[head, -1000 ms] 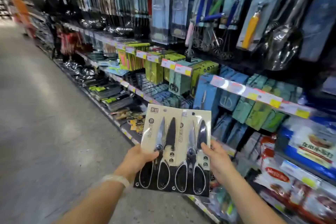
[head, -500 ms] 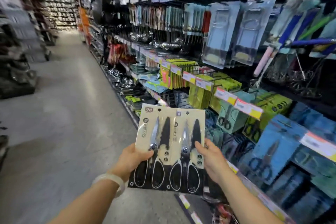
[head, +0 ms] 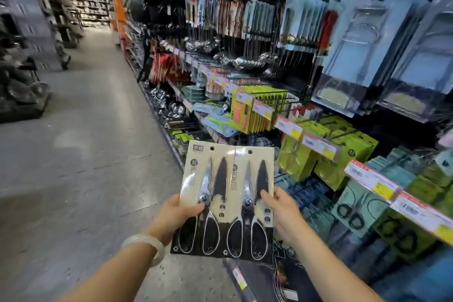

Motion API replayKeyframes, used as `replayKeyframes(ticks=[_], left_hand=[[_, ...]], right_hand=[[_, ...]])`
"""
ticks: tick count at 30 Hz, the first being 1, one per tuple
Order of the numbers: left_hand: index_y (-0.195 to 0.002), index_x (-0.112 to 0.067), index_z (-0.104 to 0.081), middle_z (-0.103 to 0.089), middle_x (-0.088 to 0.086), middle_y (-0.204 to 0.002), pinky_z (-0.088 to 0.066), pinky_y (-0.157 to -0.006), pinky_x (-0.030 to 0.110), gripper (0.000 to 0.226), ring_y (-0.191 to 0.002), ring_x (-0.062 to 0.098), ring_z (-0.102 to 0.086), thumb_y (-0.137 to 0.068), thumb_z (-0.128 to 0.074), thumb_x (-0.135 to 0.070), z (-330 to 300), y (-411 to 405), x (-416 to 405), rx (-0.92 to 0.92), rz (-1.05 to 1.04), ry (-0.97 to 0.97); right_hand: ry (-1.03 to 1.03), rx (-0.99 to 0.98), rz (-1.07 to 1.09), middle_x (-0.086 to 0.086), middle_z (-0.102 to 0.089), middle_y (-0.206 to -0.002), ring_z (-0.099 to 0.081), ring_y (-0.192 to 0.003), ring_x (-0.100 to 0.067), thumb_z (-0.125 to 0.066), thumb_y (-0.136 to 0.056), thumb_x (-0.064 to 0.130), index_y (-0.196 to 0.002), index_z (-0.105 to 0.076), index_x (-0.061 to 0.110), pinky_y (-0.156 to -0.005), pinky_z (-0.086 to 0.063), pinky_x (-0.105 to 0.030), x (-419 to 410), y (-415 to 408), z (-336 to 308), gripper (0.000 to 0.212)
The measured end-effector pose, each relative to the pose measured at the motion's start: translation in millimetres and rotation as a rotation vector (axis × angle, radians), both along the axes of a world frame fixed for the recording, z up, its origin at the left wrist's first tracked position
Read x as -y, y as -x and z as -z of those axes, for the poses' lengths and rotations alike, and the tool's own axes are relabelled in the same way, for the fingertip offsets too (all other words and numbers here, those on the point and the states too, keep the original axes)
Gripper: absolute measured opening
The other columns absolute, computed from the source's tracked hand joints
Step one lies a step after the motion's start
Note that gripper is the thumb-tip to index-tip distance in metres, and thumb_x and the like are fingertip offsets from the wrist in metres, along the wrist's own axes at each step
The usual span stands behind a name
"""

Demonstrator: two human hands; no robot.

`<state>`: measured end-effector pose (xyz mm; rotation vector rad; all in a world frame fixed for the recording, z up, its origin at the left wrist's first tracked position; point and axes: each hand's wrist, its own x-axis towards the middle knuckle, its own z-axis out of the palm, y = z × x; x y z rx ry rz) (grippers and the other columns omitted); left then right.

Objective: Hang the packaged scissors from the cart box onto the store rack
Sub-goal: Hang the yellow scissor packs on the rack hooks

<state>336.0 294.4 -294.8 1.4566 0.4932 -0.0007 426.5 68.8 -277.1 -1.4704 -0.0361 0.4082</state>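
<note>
Holding two packaged scissors (head: 226, 200) side by side at six o'clock in the head view, the left hand (head: 175, 216) grips the left card and the right hand (head: 284, 213) the right card. Compared with a second ago, the view has swung down the aisle; the store rack (head: 318, 105) now runs from twelve to four o'clock. Nothing is hung yet; a matching hook probably needs finding.
</note>
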Motion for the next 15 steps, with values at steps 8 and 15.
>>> replayKeyframes(ticks=[8, 15], left_hand=[[-0.106, -0.007, -0.060, -0.074, 0.017, -0.089, -0.057, -0.060, 0.032, 0.027, -0.077, 0.029, -0.073, -0.081, -0.070, -0.006, -3, -99, -88, -0.004, 0.100, 0.004], [-0.117, -0.003, -0.055, -0.072, 0.021, -0.098, -0.057, -0.080, 0.047, 0.039, -0.089, 0.038, -0.070, -0.081, -0.070, -0.005, -7, -183, -173, -0.045, 0.187, 0.062]], right_hand=[[0.034, 0.013, 0.163, -0.008, -0.067, -0.105, -0.062, -0.097, -0.023, -0.055, -0.093, 0.012, -0.113, -0.058, 0.008, -0.092, -0.047, -0.042, -86, -74, 11, 0.021], [-0.001, -0.025, 0.300, -0.021, -0.048, -0.124, -0.045, -0.122, -0.031, -0.053, -0.094, 0.009, -0.125, -0.045, -0.007, -0.109, -0.029, -0.047, -159, -133, 15, 0.036]])
